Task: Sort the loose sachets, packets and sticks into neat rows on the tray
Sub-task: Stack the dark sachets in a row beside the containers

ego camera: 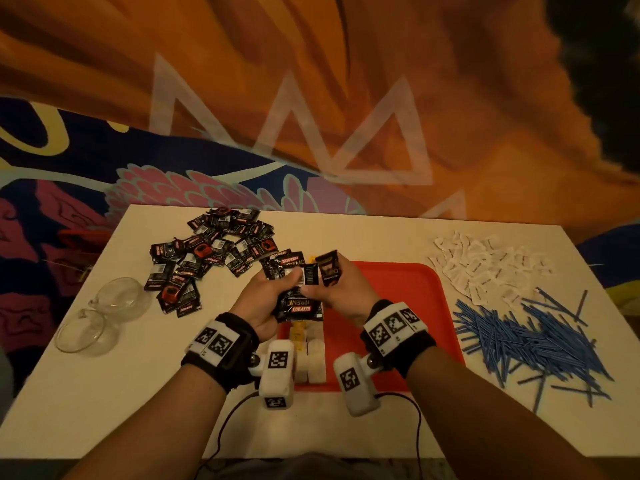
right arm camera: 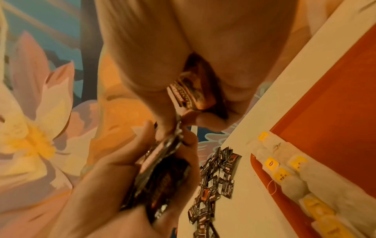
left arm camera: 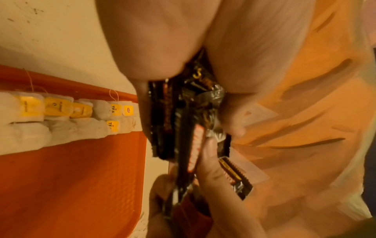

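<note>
Dim, warm orange light tints all three views. The head view bends outward at its edges; both wrist views are soft and blurred up close.

Two clear glass cups (ego camera: 100,315) lie on the white table (ego camera: 398,424), before a painted mural wall (ego camera: 346,81).

Both forearms bare, no sleeves. Each wrist: black fabric strap w/ white block on top carrying black-and-white square fiducial markers, two on left wrist band (ego camera: 221,344), three on right wrist band (ego camera: 394,327). White boxy cam housing on each inner wrist, left cam (ego camera: 277,374), right cam (ego camera: 355,384), more markers on faces, joined via small metal ball mount. Thin black cable trails from each cam toward body.
</note>
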